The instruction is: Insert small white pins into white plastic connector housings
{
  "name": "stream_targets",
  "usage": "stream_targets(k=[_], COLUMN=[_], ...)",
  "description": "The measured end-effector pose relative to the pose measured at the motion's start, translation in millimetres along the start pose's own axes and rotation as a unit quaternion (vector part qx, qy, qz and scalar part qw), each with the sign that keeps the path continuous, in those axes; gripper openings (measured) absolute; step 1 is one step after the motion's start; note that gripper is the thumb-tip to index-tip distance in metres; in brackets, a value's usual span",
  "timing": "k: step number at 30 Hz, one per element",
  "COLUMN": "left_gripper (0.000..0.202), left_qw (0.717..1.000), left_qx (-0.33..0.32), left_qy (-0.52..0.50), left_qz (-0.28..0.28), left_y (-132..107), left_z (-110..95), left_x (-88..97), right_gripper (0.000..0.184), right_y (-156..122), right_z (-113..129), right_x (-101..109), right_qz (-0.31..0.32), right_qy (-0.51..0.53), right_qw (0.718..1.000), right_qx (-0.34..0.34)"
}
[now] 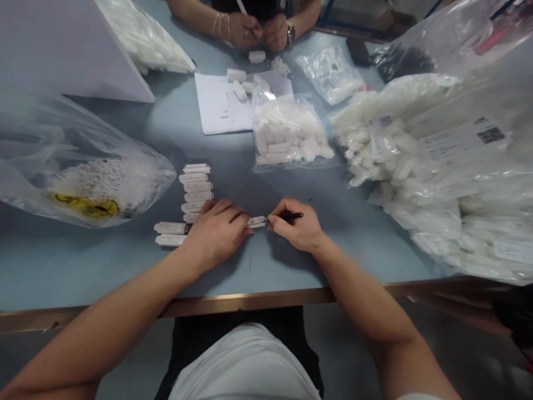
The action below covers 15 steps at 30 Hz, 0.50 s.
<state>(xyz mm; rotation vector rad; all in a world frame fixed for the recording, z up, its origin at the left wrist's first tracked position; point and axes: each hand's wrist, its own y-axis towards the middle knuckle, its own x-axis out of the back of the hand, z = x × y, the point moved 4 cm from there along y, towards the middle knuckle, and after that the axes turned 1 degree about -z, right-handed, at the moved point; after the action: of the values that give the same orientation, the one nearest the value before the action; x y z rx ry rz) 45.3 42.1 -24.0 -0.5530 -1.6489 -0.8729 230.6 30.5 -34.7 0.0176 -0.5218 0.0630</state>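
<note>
My left hand (pixel 220 228) is closed on a small white slotted plastic piece (pixel 256 222), whose right end sticks out past the fingers. In my right hand (pixel 297 225) is a thin black pen-like tool (pixel 292 215), pinched between thumb and fingers. Its tip lies close to the free end of the white piece; whether they touch I cannot tell. Beyond my left hand runs a column of similar white pieces (pixel 196 188), partly covered by the hand. Two more white pieces (pixel 170 240) lie by my left wrist.
A clear bag (pixel 104 183) of small parts lies left. A bag of white pieces (pixel 291 133) overlaps paper sheets (pixel 212 105) ahead. Large filled bags (pixel 449 166) crowd the right. Across the blue table (pixel 233 150), another person's hands (pixel 260 32) hold something thin.
</note>
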Motion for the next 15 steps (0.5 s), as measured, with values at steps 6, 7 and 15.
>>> stream_targets(k=[6, 7, 15], left_gripper=[0.019, 0.019, 0.018], left_qw=[1.000, 1.000, 0.999], left_qx=[0.012, 0.014, 0.014], left_qy=[-0.021, -0.025, -0.027], left_qz=[0.010, 0.011, 0.011], left_y=[0.9, 1.2, 1.6], left_z=[-0.5, -0.6, -0.5], left_x=[0.6, 0.7, 0.3], right_gripper=[0.010, 0.010, 0.009], right_y=[1.3, 1.6, 2.7], right_z=[-0.5, -0.3, 5.4], right_x=[-1.6, -1.8, -5.8], right_qz=[0.013, 0.013, 0.017], right_qy=[-0.001, -0.005, -0.052], right_qw=[1.000, 1.000, 0.998], right_qx=[0.010, 0.013, 0.040])
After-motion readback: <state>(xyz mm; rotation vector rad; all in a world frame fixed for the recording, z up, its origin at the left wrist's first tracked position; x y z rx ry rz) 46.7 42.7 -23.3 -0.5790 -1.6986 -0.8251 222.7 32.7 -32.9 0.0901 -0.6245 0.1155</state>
